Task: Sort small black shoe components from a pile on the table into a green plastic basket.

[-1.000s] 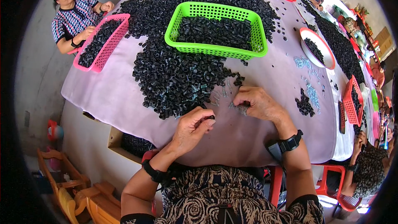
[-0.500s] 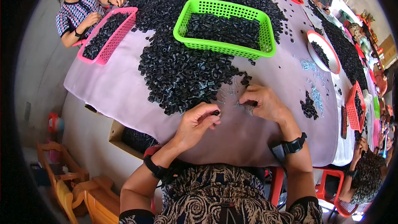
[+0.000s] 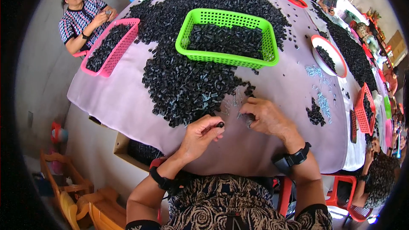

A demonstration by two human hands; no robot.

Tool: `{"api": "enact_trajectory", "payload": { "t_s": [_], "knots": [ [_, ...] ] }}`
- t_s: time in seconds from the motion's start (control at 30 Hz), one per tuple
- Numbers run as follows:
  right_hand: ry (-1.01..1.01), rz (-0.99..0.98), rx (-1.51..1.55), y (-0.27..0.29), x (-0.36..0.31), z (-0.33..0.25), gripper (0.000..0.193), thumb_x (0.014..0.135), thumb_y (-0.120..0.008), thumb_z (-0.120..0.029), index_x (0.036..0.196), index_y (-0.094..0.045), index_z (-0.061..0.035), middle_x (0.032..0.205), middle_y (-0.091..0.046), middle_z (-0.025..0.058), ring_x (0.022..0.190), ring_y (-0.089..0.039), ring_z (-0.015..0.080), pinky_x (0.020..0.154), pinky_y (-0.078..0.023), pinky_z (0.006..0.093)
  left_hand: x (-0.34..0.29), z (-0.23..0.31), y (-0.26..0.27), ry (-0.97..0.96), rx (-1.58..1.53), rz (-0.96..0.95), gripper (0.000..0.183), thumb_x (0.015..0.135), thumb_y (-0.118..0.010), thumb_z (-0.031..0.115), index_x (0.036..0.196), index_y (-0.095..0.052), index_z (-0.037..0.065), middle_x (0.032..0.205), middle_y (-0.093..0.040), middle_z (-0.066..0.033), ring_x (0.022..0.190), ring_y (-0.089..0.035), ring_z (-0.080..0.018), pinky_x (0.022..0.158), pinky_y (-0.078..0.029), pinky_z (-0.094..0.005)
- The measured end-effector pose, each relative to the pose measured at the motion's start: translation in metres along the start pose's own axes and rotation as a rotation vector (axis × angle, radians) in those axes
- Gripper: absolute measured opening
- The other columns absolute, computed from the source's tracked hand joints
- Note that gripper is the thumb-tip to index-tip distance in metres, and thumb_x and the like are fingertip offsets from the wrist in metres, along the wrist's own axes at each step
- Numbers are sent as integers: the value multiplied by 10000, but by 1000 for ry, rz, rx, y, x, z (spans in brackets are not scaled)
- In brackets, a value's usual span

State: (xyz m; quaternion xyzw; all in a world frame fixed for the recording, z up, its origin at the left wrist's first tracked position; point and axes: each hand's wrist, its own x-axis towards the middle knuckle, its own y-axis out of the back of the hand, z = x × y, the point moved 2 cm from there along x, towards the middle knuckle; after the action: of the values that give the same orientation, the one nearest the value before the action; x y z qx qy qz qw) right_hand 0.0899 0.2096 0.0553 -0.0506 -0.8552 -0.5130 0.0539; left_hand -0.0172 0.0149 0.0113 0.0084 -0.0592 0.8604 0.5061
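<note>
Pinched between the thumb and fingers of my left hand (image 3: 202, 133) is a small black plastic piece (image 3: 220, 125), its round end showing. My right hand (image 3: 269, 118) is closed, with its fingertips bent down over the cloth beside a scatter of small silver screws (image 3: 231, 103). Something greyish shows under its thumb, too small to make out. Just ahead of both hands spreads a heap of small black plastic pieces (image 3: 170, 85), with more silver screws lying on its near side. A green basket (image 3: 230, 58) holding longer black parts stands beyond the heap.
A pink basket (image 3: 114, 61) of black parts stands at the left, by a person (image 3: 85, 17) working. On the right are a white bowl with a red rim (image 3: 339, 61), loose screws (image 3: 324, 106) and a red basket (image 3: 362, 115). An open carton (image 3: 121, 145) sits below the table edge.
The view has tilted slightly, so the table sits a little lower. My right fingertips have shifted a little over the screws. My left hand keeps its black piece. The person at left has brought their hands together.
</note>
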Motion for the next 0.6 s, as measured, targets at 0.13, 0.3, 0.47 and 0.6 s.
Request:
{"api": "enact_trajectory", "payload": {
  "t_s": [0.13, 0.3, 0.47, 0.6],
  "knots": [
    [30, 70, 226, 5, 2, -3, 313, 589, -608, 88, 878, -602, -30, 750, -514, 103, 648, -549, 258, 556, -441, 340, -2, 1, -1, 0, -9, 9, 156, 889, -597, 19, 1041, -615, -11, 887, -566, -40, 747, -594, -103, 647, -503, -233],
    [40, 144, 478, -9, 1, -7, 282, 628, -611, 101, 873, -616, -38, 738, -543, 54, 641, -543, 160, 556, -428, 279, -4, -1, -7, -22, 18, 7, 157, 890, -600, 23, 1042, -620, -7, 884, -577, -39, 752, -598, -102, 646, -501, -228],
    [111, 244, 657, -22, 3, -34, 164, 788, -695, -22, 923, -608, -56, 779, -583, 56, 745, -623, 160, 624, -480, 266, -8, -2, -12, 13, -20, 9, 194, 884, -616, 35, 1074, -619, 0, 904, -605, -32, 769, -608, -91, 651, -501, -219],
    [125, 223, 595, -22, 3, -37, 192, 781, -702, -31, 943, -603, -60, 821, -590, 63, 742, -632, 186, 625, -487, 280, -10, -7, -12, 66, -45, 37, 202, 885, -618, 38, 1085, -615, 12, 899, -628, -29, 764, -610, -87, 652, -507, -222]
  ]
}}
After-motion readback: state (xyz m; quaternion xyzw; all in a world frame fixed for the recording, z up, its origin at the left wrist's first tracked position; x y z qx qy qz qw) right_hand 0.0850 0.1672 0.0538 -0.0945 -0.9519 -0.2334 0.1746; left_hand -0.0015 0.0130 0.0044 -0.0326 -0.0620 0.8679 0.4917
